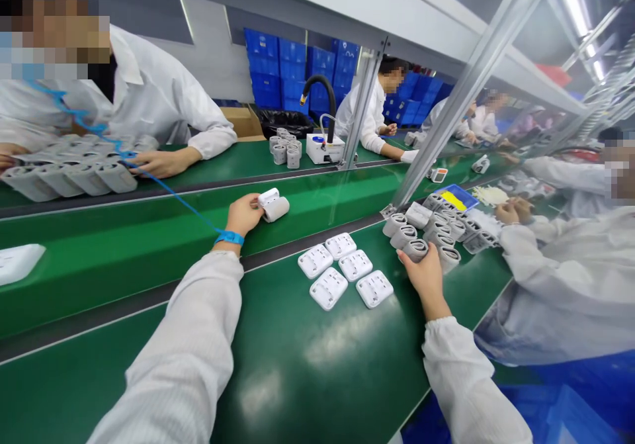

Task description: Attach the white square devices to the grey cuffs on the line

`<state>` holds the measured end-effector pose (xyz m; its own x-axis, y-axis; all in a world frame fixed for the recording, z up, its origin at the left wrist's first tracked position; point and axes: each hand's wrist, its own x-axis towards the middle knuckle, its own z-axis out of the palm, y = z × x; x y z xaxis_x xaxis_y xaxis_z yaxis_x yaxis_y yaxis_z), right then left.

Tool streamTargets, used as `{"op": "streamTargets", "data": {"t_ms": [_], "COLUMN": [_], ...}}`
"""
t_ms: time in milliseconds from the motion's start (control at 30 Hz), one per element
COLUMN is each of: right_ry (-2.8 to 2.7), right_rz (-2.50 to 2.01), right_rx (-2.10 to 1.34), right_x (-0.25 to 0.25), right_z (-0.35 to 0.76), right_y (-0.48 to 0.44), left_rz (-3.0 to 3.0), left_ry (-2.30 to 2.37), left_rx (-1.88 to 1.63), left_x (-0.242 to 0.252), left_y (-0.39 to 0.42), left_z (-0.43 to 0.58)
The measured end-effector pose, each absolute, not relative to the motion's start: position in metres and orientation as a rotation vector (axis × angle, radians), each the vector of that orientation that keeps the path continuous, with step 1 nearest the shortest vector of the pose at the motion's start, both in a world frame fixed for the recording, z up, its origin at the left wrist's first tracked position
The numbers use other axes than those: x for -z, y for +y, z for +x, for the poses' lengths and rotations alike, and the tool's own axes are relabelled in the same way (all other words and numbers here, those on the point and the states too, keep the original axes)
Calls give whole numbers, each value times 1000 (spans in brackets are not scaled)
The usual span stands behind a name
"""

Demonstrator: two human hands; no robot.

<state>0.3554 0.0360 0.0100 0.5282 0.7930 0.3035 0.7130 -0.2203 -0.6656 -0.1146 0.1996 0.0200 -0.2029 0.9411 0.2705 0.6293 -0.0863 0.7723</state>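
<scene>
My left hand (245,216), with a blue wrist strap, is closed on the left side of a white wrist blood pressure monitor with a rolled grey cuff (276,210), over the green conveyor belt. My right hand (425,278) reaches to the near edge of a cluster of rolled grey cuffs (441,227). Its thumb and fingers are round one grey cuff (415,250); the fingertips are partly hidden. Between my hands, several flat white device housings (328,288) lie on the green table (317,371).
Across the belt (149,225), a person handles a row of grey cuffs (79,176). A white box with a black flexible arm (325,147) stands there. A metal post (441,113) rises beside the cuff cluster. Another white housing (20,262) lies far left. A co-worker's sleeve (536,259) is close on the right.
</scene>
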Motion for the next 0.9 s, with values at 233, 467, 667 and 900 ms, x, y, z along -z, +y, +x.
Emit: {"op": "streamTargets", "data": {"t_ms": [233, 467, 667, 900], "right_ry": [-1234, -1672, -1817, -1406], "right_rz": [-2126, -2455, -2532, -1390], "right_rx": [-169, -30, 32, -1107], "right_x": [-15, -53, -76, -73], "right_z": [350, 343, 353, 285], "right_y": [61, 57, 37, -3], "left_rz": [1879, 2365, 2262, 1645], "left_ry": [1927, 1602, 1795, 1388], "left_rx": [-1388, -714, -582, -1222], "left_x": [-30, -27, -24, -14], "left_y": [157, 6, -25, -27], "left_z": [-83, 20, 41, 26]}}
